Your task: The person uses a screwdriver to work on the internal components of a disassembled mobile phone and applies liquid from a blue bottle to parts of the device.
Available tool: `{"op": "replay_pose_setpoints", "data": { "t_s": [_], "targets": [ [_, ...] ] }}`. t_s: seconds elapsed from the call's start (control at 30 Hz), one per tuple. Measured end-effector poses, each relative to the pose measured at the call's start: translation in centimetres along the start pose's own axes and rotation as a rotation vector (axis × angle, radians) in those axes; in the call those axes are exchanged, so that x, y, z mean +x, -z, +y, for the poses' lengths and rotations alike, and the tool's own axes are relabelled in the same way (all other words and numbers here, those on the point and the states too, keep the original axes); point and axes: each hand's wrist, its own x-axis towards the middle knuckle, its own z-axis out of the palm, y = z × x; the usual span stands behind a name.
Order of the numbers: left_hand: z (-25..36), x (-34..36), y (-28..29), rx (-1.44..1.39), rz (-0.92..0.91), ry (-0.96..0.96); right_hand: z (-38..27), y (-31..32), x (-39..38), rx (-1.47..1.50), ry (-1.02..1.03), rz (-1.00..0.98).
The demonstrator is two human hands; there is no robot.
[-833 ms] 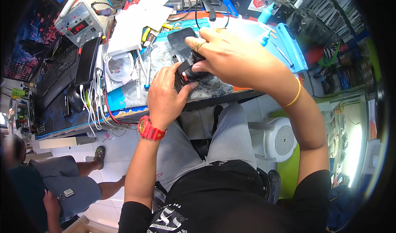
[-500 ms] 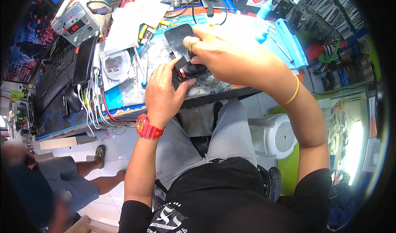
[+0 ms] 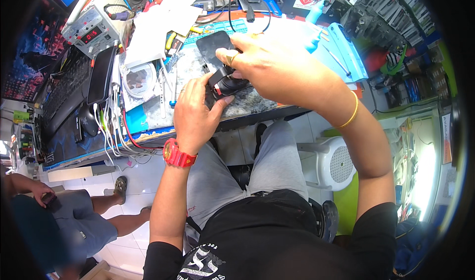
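Note:
A black, rounded device with a small red part [image 3: 228, 86] is held low over the front of the work mat. My left hand [image 3: 196, 107] grips its left side, fingers over the top and thumb along the near edge. My right hand [image 3: 267, 64] is bent over it from the right, fingers curled and thumb against its upper part. Whatever those fingers pinch is hidden. Just beyond lies a dark flat phone-like slab [image 3: 213, 43], partly covered by my right fingers.
A power supply [image 3: 94, 32], an upright black phone [image 3: 101, 74] and white cables [image 3: 111, 126] stand left. A round clear dish [image 3: 140, 78] lies nearer. Blue bottles [image 3: 314, 12] are at right. A white stool [image 3: 341, 163] stands below; another person [image 3: 84, 210] is at lower left.
My hands stay nearly in place on the black device, with only a slight shift of the right fingers. The other person's hand, holding a small dark object, shows more clearly. The power supply's red readout changed.

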Motion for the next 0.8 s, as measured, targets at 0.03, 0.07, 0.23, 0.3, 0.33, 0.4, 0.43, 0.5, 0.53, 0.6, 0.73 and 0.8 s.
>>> {"op": "replay_pose_setpoints", "data": {
  "t_s": [0.03,0.07,0.23,0.3,0.33,0.4,0.43,0.5,0.53,0.6,0.73,0.8],
  "targets": [
    [0.1,0.1,0.0,-0.006,-0.001,0.000,0.1,-0.2,0.0,0.022,0.007,-0.001],
    [0.1,0.1,0.0,-0.010,-0.004,0.004,0.3,-0.5,0.2,0.045,0.014,-0.003],
    [0.1,0.1,0.0,-0.032,0.012,0.003,0.1,-0.3,-0.1,0.071,-0.026,0.006],
    [0.1,0.0,0.0,-0.021,0.002,0.005,0.1,-0.5,-0.3,0.084,-0.028,0.033],
    [0.0,0.0,0.0,-0.013,-0.002,0.006,0.2,-0.3,0.0,0.099,-0.040,-0.046],
    [0.0,0.0,0.0,-0.020,-0.005,0.011,0.3,0.4,0.8,0.129,-0.063,-0.205],
    [-0.1,-0.1,0.0,-0.023,-0.005,0.014,0.3,0.1,0.6,0.123,-0.059,-0.128],
    [0.0,0.0,0.0,-0.038,-0.011,0.030,0.1,-0.5,-0.3,0.112,-0.049,0.028],
    [0.1,0.0,0.0,-0.047,-0.014,0.037,0.0,-0.5,-0.3,0.117,-0.063,0.003],
    [0.0,0.1,0.0,-0.024,-0.006,0.009,-0.1,-0.4,-0.1,0.127,-0.090,-0.047],
    [0.0,0.1,0.0,-0.016,-0.006,-0.004,-0.4,-0.4,-0.2,0.190,-0.174,0.025],
    [-0.1,0.0,0.1,-0.022,0.000,0.006,-1.6,0.0,-0.8,0.235,-0.252,0.052]
  ]
}}
